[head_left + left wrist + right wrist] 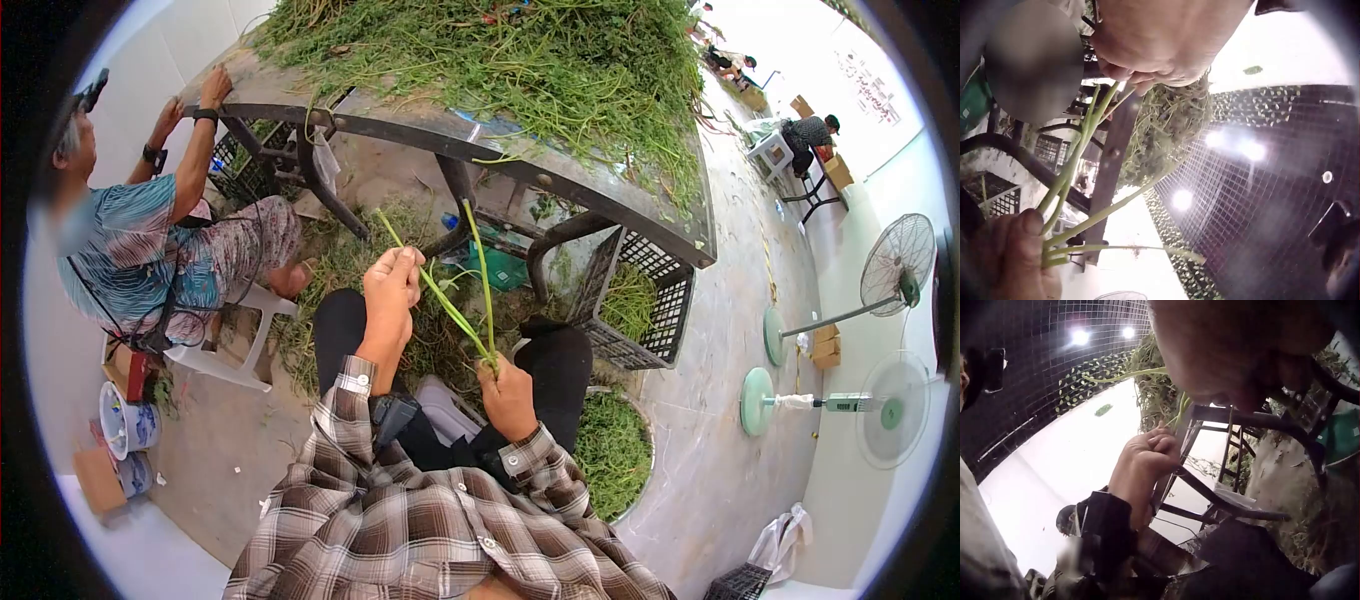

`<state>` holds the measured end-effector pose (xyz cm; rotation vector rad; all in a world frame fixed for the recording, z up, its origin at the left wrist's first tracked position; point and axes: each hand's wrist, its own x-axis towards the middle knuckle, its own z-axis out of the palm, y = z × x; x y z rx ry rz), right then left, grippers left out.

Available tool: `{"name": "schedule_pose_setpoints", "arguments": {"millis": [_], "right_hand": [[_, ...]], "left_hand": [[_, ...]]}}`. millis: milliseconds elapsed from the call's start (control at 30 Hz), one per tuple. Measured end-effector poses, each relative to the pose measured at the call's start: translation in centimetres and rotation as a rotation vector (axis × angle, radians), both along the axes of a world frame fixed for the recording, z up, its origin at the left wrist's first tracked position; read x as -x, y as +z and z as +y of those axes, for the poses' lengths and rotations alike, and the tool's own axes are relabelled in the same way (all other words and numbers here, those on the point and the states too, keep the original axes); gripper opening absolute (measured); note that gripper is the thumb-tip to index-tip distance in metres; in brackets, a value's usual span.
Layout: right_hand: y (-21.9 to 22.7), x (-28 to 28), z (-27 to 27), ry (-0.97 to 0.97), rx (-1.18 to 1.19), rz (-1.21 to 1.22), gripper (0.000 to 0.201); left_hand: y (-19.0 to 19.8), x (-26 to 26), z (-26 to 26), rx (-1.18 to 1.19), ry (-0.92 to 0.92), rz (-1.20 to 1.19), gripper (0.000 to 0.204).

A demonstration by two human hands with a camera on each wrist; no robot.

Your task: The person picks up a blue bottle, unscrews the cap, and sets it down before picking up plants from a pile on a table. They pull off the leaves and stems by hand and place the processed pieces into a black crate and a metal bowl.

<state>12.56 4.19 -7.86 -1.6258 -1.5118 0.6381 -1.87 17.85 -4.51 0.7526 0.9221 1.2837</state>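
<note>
In the head view, my left hand point(392, 290) pinches the upper end of some slender green stems point(448, 308) between thumb and fingers. Lower and to the right, my right hand point(510, 400) grips the bottom of the same stems. Another long green stem point(480, 262) rises out of the right fist, its tip free. The left wrist view shows the stems point(1088, 134) stretched between both hands, with further stalks fanning out of the right fist. Seen from the right wrist, the left fingers point(1159, 442) close on the stems, while the right hand point(1229, 350) looms dark and close.
A metal-edged table point(440, 140) piled with leafy greens point(520, 70) stands ahead. Black crates point(665, 325) with stems sit beneath it. Beside my right leg is a round container of greens point(608, 450). Another person point(150, 240) sits at left; fans point(890, 400) stand right.
</note>
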Motion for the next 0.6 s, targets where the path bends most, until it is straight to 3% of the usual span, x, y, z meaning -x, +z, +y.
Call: {"name": "schedule_pose_setpoints", "arguments": {"millis": [100,200,300,367,467,533,600], "right_hand": [[0.3,-0.3,-0.2,0.000,-0.060,-0.042,0.024],[-0.5,-1.4,-1.1,-0.083,0.116,0.041,0.025],[-0.7,-1.6,-1.0,-0.104,0.079,-0.017,0.025],[-1.1,-1.4,-0.6,-0.102,0.063,-0.039,0.025],[-1.2,-1.1,-0.5,-0.082,0.056,-0.074,0.025],[-1.1,-1.3,-0.6,-0.056,0.060,-0.095,0.024],[-1.2,-1.2,-1.0,-0.066,0.029,-0.067,0.021]], "left_hand": [[0.2,1.9,1.7,-0.045,0.213,-0.090,0.016],[2.8,4.5,3.1,-0.074,0.350,-0.141,0.018],[4.0,3.1,1.2,-0.184,0.207,0.187,0.023],[4.6,1.1,-1.9,-0.309,0.012,0.545,0.013],[5.2,-0.5,-3.8,-0.343,-0.253,0.765,0.023],[3.4,-1.1,-3.6,-0.330,-0.291,0.801,0.024],[2.2,-1.3,-3.4,-0.621,-0.177,0.843,0.020]]}}
